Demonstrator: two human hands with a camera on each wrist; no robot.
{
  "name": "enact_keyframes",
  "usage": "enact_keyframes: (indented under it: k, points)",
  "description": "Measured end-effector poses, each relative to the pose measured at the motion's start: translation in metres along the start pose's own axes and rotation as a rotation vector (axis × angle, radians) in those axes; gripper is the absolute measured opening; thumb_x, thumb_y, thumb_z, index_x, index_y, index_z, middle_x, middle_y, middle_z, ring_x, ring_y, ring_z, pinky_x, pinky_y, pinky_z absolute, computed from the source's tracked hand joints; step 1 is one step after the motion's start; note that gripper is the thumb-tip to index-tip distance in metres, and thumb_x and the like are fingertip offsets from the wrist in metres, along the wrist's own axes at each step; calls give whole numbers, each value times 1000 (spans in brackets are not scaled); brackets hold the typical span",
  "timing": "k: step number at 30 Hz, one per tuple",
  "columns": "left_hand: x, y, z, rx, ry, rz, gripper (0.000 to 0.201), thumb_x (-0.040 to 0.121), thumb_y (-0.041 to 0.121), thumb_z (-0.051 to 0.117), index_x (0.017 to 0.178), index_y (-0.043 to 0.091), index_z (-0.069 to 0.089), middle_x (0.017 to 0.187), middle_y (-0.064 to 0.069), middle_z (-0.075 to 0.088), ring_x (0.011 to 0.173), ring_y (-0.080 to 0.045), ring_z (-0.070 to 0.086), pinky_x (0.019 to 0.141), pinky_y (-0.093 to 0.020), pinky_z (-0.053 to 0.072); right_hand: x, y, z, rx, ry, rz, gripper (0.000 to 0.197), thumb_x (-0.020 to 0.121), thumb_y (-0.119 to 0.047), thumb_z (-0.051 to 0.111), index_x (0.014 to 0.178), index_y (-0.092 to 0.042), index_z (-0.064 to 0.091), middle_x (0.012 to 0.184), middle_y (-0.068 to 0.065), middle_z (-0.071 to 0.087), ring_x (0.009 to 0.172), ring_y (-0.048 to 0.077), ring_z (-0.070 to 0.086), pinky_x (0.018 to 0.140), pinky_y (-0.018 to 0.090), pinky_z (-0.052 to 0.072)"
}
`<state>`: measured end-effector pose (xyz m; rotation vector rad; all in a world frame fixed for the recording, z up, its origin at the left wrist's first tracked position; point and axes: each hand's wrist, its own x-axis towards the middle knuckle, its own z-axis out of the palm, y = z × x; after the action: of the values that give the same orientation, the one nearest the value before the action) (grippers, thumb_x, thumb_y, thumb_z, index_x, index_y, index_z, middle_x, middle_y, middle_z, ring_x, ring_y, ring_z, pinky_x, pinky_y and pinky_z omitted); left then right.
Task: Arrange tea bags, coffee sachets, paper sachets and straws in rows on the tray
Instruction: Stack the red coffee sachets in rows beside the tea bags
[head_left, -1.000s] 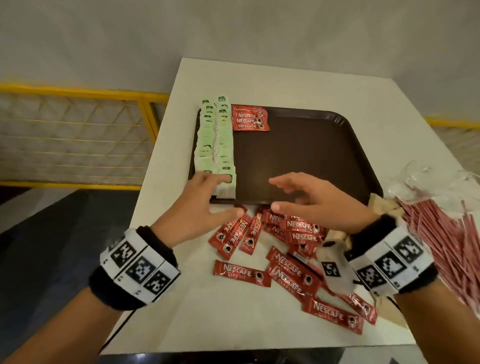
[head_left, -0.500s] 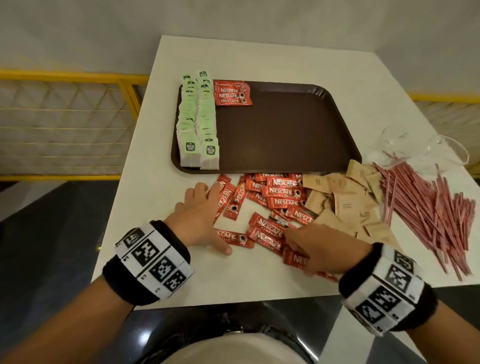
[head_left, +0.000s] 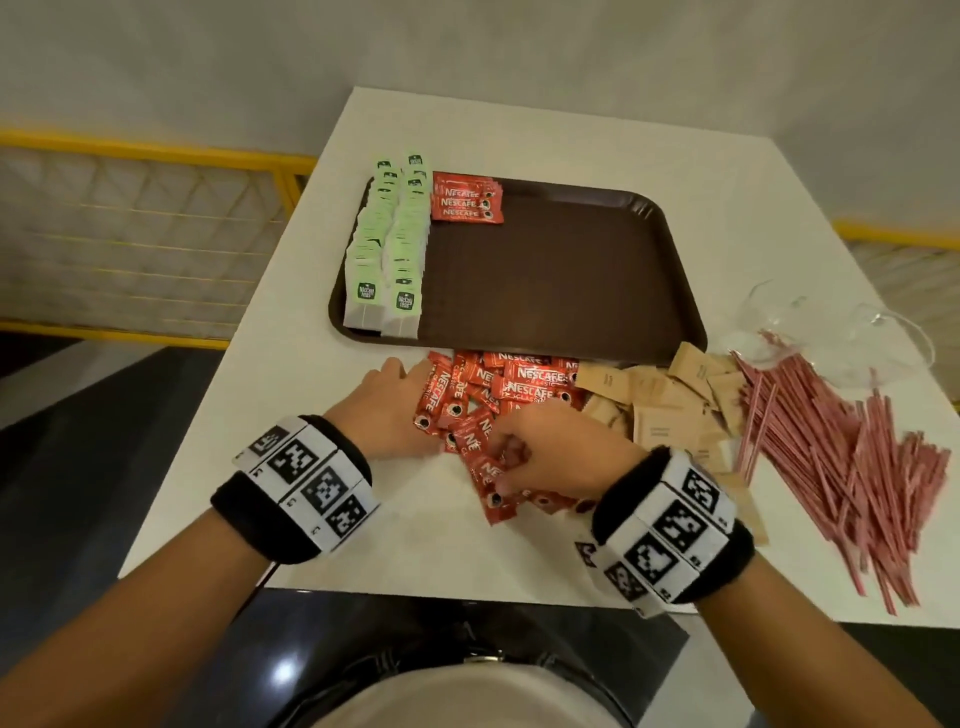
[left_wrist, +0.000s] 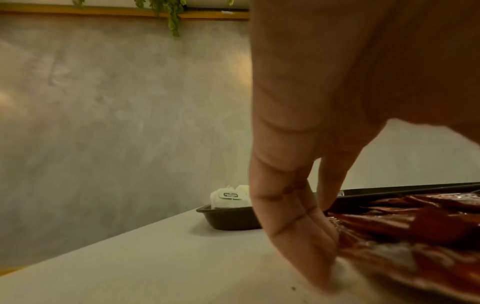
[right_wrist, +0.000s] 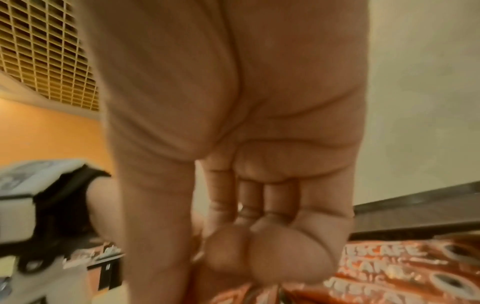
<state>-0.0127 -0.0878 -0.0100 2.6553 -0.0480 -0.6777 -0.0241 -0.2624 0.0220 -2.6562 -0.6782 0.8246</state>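
Head view has me looking down at both hands working the loose coffee sachets (head_left: 498, 395) heaped on the desk (head_left: 322, 499), just this side of the tray (head_left: 561, 291). My right hand (head_left: 550, 452) is curled down on the near part of the heap, fingers and thumb closing on a red sachet. I take it as pinched, though how many it holds I cannot tell. In the right wrist view the fingertips (right_wrist: 283, 261) bunch together right over the printed wrappers. My left hand (head_left: 384, 410) lies flat and relaxed against the left edge of the heap, its straight fingers (left_wrist: 298, 236) touching the wrappers and the desk, gripping nothing.

On the tray, the tea bags (head_left: 389, 249) stand in two rows along the left side, and a few coffee sachets (head_left: 467, 200) lie stacked at the far end just beside them. Paper sachets (head_left: 670, 400) and straws (head_left: 841, 457) wait on the desk to the right.

Here is what the next move turns on, as I judge it: the started coffee row sits straight ahead and away from my right hand, across the near rim, and those placed sachets lie with their long axis running left to right. The ones under my fingers point every which way, so whatever I lift needs turning crosswise before it goes down. The right hand has the grip; the left looks better placed to steady the pile.
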Motion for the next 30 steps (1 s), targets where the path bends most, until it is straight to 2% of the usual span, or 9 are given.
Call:
enact_keyframes:
  k: [3,7,12,15,18,20,22,26,30]
  points:
    - [-1,3,0,-1,21,-25,72,86,28,64,143,16,22,123,-13,41,114,-30,50,91,-33,41,12,-7,10,-49,91,53,37,84,-23,68,116,-13,53,107,3,59,101,20,58,85,31,50]
    - [-2,4,1,4,-14,-85,73,86,31,64,142,12,21,128,-15,40,115,-30,50,90,-35,42,18,-10,21,-162,126,151,68,82,-37,68,136,-11,36,131,11,46,119,28,49,96,38,46]
    - [0,3,4,-17,-52,-135,57,87,31,63,131,9,34,124,-15,43,112,-28,51,92,-35,43,19,-10,26,-168,172,169,63,87,-50,55,132,-9,40,129,13,47,113,27,52,92,37,49]
    - [2,2,5,-18,-24,-141,50,89,27,60,127,6,35,124,-16,44,111,-29,52,91,-35,44,20,-14,28,-206,92,165,78,78,-55,64,134,-8,40,130,11,44,116,27,49,94,38,47]
    - [4,-1,4,24,-11,-138,43,92,26,56,123,2,39,124,-17,46,111,-30,51,88,-34,42,23,-18,28,-200,80,140,62,82,-39,68,129,-5,44,127,11,47,113,28,52,92,37,47]
    - [4,-3,4,37,-20,-142,41,93,28,53,123,2,41,124,-17,46,111,-29,52,88,-34,42,26,-18,28,-189,122,94,40,91,-21,60,125,-3,48,123,12,53,109,28,55,90,35,48]
    - [3,-5,4,11,-14,-151,39,95,29,50,124,4,41,123,-16,47,110,-28,52,88,-34,42,28,-17,28,-196,123,68,32,95,-13,52,125,-3,48,122,13,54,110,28,55,90,35,48]
    - [-7,-15,-4,-157,-18,-129,34,97,28,46,123,7,42,115,-9,55,100,-20,54,80,-27,40,33,-13,27,-130,40,97,35,97,-12,45,131,-3,42,128,14,48,115,29,50,94,36,44]
    - [-24,-26,-18,-574,-56,-66,19,97,26,48,116,22,46,98,0,64,87,-6,59,79,-26,46,33,-3,9,333,189,115,33,102,-32,31,122,-8,42,98,2,56,82,12,55,67,21,45]
